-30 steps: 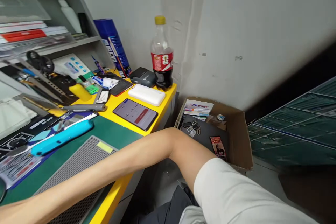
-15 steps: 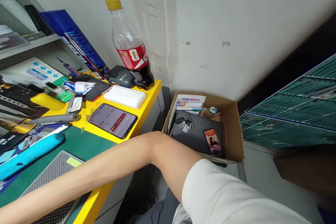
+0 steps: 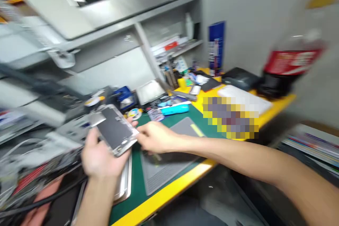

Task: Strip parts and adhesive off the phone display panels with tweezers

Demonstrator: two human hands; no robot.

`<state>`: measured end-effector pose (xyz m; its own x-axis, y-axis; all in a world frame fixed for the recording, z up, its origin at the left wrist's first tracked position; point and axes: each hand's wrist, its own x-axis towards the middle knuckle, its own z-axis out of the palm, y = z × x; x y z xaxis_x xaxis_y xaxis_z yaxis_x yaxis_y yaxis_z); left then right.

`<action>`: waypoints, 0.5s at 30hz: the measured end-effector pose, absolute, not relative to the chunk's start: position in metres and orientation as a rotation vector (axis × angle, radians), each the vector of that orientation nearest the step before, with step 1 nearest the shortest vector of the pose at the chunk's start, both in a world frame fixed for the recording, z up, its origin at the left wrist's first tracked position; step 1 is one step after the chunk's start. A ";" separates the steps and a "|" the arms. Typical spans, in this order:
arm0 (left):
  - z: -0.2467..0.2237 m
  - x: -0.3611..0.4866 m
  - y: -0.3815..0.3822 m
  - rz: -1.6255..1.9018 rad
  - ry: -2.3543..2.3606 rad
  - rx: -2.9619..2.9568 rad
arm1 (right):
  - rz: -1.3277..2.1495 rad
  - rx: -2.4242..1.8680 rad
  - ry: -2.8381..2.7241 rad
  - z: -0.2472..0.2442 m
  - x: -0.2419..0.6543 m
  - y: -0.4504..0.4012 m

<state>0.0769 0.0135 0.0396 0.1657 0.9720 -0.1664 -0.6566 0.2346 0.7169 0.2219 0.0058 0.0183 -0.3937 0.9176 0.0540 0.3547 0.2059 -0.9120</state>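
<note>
My left hand point(image 3: 102, 157) is closed around a phone screen assembly point(image 3: 115, 129), held tilted above the green work mat point(image 3: 137, 169). Its side facing me shows a dark panel inside a silvery frame. At the right corner of that part is my right hand point(image 3: 156, 137), its fingers curled and pressed together. Blur hides whether they grip the corner or some small thing. Below the right hand lies a grey textured pad point(image 3: 169, 173). Under my left hand, pale flat devices point(image 3: 124, 180) are stacked at the mat's left side.
A cola bottle point(image 3: 288, 63) and a white power bank point(image 3: 243, 97) stand on the yellow table edge at right. A bright blue tool point(image 3: 176, 109) lies behind the pad. Cables point(image 3: 29, 183) crowd the left. Grey shelving point(image 3: 140, 17) rises behind.
The view has swung left from the wall and cardboard box to the bench. Both hands and the phone screen assembly have come into sight; only one arm showed before.
</note>
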 end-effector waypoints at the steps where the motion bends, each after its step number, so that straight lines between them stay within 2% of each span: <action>1: 0.038 0.062 0.016 1.340 0.682 0.576 | 1.116 -1.166 -1.871 0.014 0.219 0.008; 6: 0.023 0.039 0.024 1.451 0.685 0.590 | 1.016 -1.126 -1.840 0.002 0.214 0.006; 12: 0.011 0.043 0.021 1.531 0.719 0.591 | 1.200 -1.055 -1.865 -0.003 0.195 -0.011; 15: 0.005 0.044 0.022 1.590 0.756 0.637 | 1.168 -1.075 -1.883 -0.003 0.192 -0.014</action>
